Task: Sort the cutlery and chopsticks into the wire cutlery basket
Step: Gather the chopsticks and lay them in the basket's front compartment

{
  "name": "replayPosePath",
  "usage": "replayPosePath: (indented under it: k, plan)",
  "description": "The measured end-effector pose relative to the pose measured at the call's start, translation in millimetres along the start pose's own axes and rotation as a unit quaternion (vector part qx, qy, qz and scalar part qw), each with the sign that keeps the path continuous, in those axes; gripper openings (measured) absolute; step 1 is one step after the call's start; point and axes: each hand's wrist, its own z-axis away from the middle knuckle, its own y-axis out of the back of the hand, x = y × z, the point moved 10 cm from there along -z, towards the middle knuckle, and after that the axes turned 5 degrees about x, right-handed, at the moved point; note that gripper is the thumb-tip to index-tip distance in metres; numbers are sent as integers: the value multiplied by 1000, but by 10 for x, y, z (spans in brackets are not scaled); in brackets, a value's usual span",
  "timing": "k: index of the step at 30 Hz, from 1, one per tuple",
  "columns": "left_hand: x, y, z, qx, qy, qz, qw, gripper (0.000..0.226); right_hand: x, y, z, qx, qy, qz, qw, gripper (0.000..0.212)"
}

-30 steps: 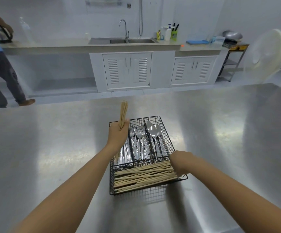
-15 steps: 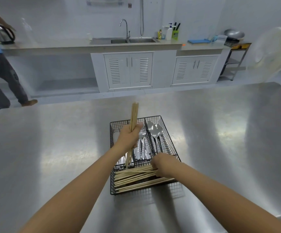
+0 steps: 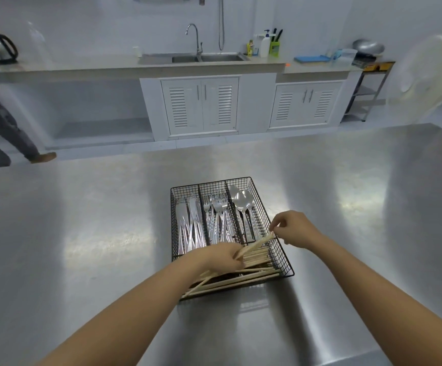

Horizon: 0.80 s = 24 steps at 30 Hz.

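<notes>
A black wire cutlery basket [image 3: 246, 180] stands on the steel table. Its far compartments hold knives [image 3: 188, 223] on the left, forks [image 3: 218, 210] in the middle and spoons [image 3: 242, 202] on the right. Wooden chopsticks [image 3: 243, 280] lie crosswise in the near compartment. My left hand [image 3: 222, 260] grips a bundle of chopsticks [image 3: 257, 244], tilted low over that near compartment. My right hand [image 3: 294, 229] pinches the far tip of the bundle at the basket's right rim.
The steel table [image 3: 82, 247] stretches wide around the basket. Beyond it runs a counter with a sink [image 3: 209, 58], a kettle [image 3: 0, 47] and bottles. A person's legs [image 3: 0, 136] are at the far left. A white fan [image 3: 426, 72] stands on the right.
My left hand has swung the chopstick bundle from upright down to lie low across the near compartment. My right hand has moved to the bundle's tip.
</notes>
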Motion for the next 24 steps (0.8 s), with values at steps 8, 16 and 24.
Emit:
replayPosePath:
  k: [8, 16, 24]
  plan:
    - [24, 77, 1, 92, -41, -68, 993, 32, -30, -66, -1, -11, 5, -35, 999, 18]
    - [-624, 1041, 548, 444, 67, 241, 860, 8, 188, 41, 3, 91, -34, -98, 990, 18]
    - [-1555, 409, 930, 496, 202, 484, 692, 38, 636, -556, 212, 84, -173, -389, 901, 37]
